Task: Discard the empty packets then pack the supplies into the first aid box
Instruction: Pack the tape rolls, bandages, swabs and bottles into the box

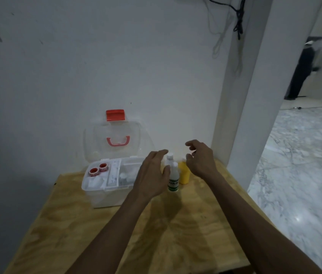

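A clear plastic first aid box [97, 194] stands open at the back of the wooden table, its lid [114, 141] with a red latch leaning against the wall. Two red tape rolls [98, 169] and white supplies lie in its top tray. To the right of the box stand a white bottle with a green label [173, 179], a second white bottle [169, 158] behind it, and a yellow bottle [184, 174]. My left hand [152, 175] hovers open just left of the bottles. My right hand [200, 160] hovers open just right of them. Neither hand holds anything.
The wooden table [156, 234] ends near a white pillar [255, 95] on the right, with marble floor [304, 165] beyond. A person [302, 72] stands far off at the right. Cables [239, 18] hang on the white wall above.
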Demonstrator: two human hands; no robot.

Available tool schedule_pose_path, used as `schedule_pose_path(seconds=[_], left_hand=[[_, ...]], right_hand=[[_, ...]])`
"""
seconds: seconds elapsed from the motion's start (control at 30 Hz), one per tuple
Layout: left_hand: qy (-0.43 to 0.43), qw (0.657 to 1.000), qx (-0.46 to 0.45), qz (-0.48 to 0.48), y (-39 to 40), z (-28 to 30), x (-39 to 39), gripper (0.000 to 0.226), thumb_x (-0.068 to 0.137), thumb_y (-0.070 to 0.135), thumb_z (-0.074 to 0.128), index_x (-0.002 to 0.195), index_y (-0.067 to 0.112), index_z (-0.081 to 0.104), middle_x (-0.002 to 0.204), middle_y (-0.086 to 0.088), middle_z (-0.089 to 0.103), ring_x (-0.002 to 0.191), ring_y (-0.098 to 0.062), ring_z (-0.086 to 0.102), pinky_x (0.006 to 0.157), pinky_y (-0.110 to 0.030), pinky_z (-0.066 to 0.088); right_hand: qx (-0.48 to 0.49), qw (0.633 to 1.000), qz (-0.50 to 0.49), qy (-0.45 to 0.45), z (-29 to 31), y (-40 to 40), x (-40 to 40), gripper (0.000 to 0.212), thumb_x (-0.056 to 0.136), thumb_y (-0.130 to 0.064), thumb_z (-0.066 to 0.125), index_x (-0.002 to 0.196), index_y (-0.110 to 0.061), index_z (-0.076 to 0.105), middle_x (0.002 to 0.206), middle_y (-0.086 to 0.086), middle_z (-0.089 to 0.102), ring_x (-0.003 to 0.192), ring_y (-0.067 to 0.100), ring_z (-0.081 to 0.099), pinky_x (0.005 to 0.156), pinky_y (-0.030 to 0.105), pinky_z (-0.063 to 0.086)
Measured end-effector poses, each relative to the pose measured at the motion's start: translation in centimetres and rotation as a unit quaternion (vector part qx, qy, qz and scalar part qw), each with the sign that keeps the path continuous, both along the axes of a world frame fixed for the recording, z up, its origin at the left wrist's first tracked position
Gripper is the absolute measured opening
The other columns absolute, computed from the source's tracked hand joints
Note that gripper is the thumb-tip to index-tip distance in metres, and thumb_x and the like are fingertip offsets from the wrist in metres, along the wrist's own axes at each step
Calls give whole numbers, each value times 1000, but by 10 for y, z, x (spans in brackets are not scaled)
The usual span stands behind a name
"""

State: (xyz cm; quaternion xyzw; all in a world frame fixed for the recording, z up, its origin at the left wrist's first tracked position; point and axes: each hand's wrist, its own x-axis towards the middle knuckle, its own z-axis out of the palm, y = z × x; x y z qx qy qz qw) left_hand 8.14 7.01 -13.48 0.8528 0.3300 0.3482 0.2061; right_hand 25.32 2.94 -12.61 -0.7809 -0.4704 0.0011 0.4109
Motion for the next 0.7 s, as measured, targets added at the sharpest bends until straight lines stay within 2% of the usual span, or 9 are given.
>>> schedule_pose_path(seconds=[0.07, 0.17, 0.27, 0.4, 0.47, 0.57, 0.7], left_hand=[[30, 999, -11, -6, -2, -8, 15, 50, 93, 27, 54, 141, 21, 42, 142, -2, 48, 127, -20, 48, 102, -30, 40], [77, 996, -44, -2, 0, -19, 30, 53, 95, 28, 55, 144, 21, 37, 146, -5, 44, 131, -23, 44, 103, -31, 40], [91, 994, -63, 2, 3, -29, 38, 52, 94, 28, 57, 143, 21, 39, 145, -6, 47, 130, -24, 47, 104, -33, 42], [65, 996, -64, 3, 5, -36, 42, 46, 92, 21, 61, 135, 24, 44, 132, -8, 58, 117, -26, 58, 92, -36, 52], [51, 997, -62, 9, 4, -37, 43, 40, 92, 19, 61, 128, 25, 46, 125, -9, 62, 110, -26, 62, 86, -37, 56], [35, 998, -51, 7, -1, -37, 42, 29, 92, 16, 59, 117, 26, 46, 113, -8, 66, 100, -26, 66, 79, -42, 59], [19, 999, -40, 2, -6, -37, 38, 26, 89, 11, 61, 108, 24, 48, 102, -6, 68, 90, -24, 66, 74, -44, 60]], right_hand=[[-37, 999, 27, 1, -10, 0, 7, 47, 87, -7, 63, 132, -18, 54, 129, 10, 60, 112, 25, 60, 94, 36, 50], [-81, 995, 64, -17, -22, -1, 10, 55, 87, -6, 62, 139, -15, 49, 140, 9, 55, 124, 28, 54, 104, 34, 41], [-96, 992, 80, -5, -32, -1, 11, 52, 90, -9, 62, 140, -16, 49, 142, 8, 54, 123, 28, 55, 102, 33, 42], [-57, 995, 81, 22, -39, -1, 13, 41, 91, -11, 63, 129, -19, 53, 128, 10, 63, 106, 28, 63, 81, 27, 47], [-40, 996, 75, 20, -40, -2, 14, 32, 91, -11, 62, 121, -19, 55, 116, 12, 67, 93, 27, 65, 73, 30, 50], [-22, 998, 63, 24, -40, -6, 12, 24, 90, -10, 62, 112, -18, 57, 99, 13, 69, 82, 28, 66, 69, 40, 56], [-1, 998, 50, 28, -39, -16, 10, 21, 89, -9, 64, 108, -15, 59, 90, 14, 70, 78, 29, 66, 67, 41, 55]])
